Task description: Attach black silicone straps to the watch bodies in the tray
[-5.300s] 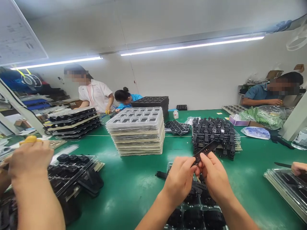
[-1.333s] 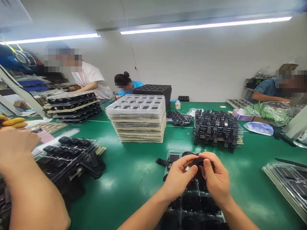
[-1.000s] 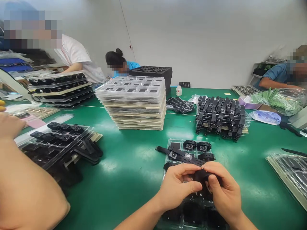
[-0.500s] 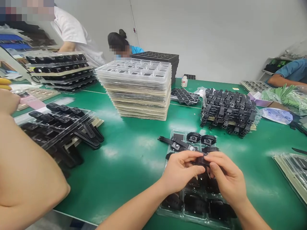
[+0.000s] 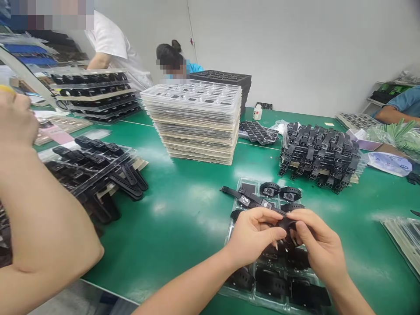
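While both hands pinch black watch (image 5: 286, 224), clear tray (image 5: 233, 209) beneath

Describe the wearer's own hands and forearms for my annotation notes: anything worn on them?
Nothing is worn. The left hand and right hand are bare, with no gloves, rings, watch or wristband in view. Both forearms are uncovered as far as the frame's lower edge, so no sleeves show. Fingernails look short and unpainted.

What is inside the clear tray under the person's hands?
The clear tray holds black watches in its pockets, and one strap sticks out left. The left hand and right hand hide the middle pockets.
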Action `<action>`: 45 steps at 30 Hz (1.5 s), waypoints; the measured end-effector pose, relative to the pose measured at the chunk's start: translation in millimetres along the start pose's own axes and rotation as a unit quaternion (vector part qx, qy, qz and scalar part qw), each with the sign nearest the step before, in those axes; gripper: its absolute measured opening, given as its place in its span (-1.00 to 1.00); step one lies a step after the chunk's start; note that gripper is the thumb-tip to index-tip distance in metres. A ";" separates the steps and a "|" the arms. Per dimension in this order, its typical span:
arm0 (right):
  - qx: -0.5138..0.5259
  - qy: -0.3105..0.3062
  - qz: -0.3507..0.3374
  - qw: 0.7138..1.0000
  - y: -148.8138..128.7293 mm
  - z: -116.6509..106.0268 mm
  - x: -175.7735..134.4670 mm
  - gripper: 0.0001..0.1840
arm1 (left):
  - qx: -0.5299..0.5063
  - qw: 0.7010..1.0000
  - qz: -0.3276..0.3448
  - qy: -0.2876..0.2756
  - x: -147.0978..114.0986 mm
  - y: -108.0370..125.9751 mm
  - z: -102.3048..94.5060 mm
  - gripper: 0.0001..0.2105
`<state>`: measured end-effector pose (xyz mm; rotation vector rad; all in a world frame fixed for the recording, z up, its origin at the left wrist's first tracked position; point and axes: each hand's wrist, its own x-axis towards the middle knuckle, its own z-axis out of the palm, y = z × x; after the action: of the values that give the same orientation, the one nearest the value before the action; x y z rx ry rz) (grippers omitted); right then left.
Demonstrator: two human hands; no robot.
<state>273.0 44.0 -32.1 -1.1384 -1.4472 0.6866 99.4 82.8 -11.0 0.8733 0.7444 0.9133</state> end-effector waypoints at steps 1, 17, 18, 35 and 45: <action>-0.005 -0.003 -0.001 1.000 0.9 -1.2 0.0 -0.81 | 0.000 1.000 -0.002 -0.002 -0.2 -0.6 -0.1 -0.63; -0.081 0.002 -0.052 0.995 -3.2 0.8 8.2 -0.87 | 0.044 0.997 0.067 0.015 3.0 -7.3 -4.3 -0.78; -0.084 -0.002 -0.049 0.995 -2.6 0.8 7.3 -0.87 | 0.050 0.996 0.068 0.014 2.8 -7.5 -4.6 -0.77; -0.060 0.009 -0.006 0.998 -7.0 2.0 5.1 -0.90 | 0.042 0.997 0.060 0.006 2.3 -11.2 -4.9 -0.77; 0.220 0.001 0.213 0.952 0.0 12.9 8.0 -0.58 | 0.268 0.934 0.235 -0.028 6.1 -5.3 -18.0 -0.86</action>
<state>261.2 53.7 -31.6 -1.0955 -0.9751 1.2400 88.8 92.0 -24.8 1.6035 0.7619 1.1165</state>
